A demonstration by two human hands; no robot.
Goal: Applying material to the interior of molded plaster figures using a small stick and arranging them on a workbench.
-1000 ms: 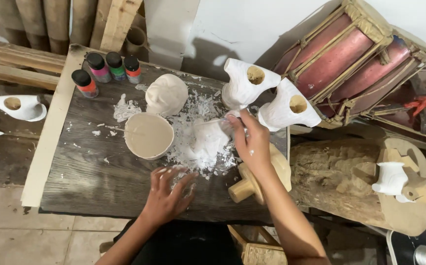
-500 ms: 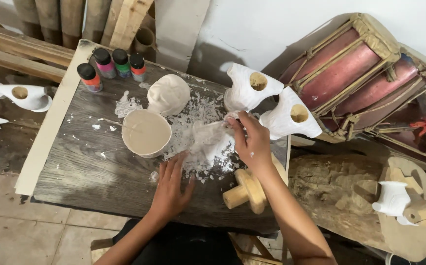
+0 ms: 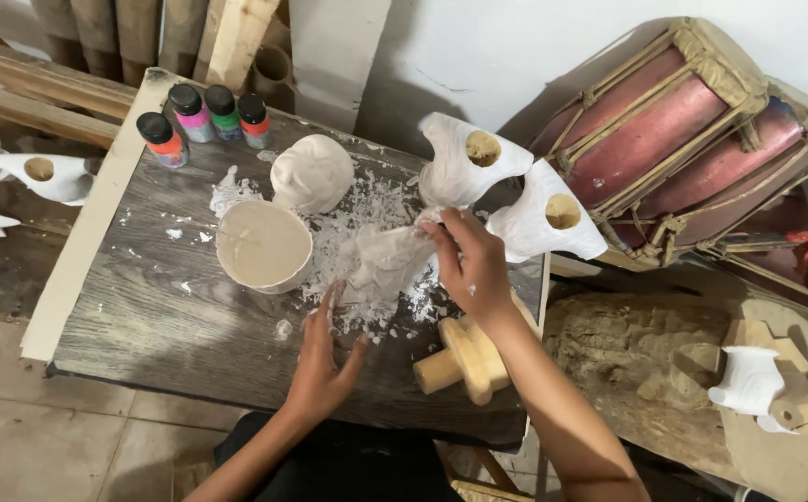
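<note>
bowl: round, pale bowl (image 3: 264,245) sitting on the worktop (image 3: 162,316), filled to the rim with smooth beige paste.
bottles: four small paint bottles (image 3: 201,119) with black caps standing in the far left corner; contents showing orange, pink, green, red.
lump: wet, greyish-white pulpy lump (image 3: 384,265) lying mid-worktop, just right of the bowl, ragged and lumpy, ringed by white crumbs (image 3: 357,209).
right hand: right hand (image 3: 470,263) gripping the lump's upper right end, fingers curled and pinching it, smeared white.
left hand: left hand (image 3: 322,364) pressing on the worktop at the lump's near edge, fingers spread, fingertips touching the lump.
head form: rounded matte white head form (image 3: 311,172) sitting behind the bowl.
carvings: two white-coated carvings (image 3: 506,186), each with a round bare-wood hole, standing at the far right edge.
mallet: raw pale wood mallet (image 3: 464,358) lying under the right wrist.
worktop: dark weathered wood grain, pale edge strip on the left.
drums: two reddish rope-laced drums (image 3: 674,139) leaning against the wall at right.
</note>
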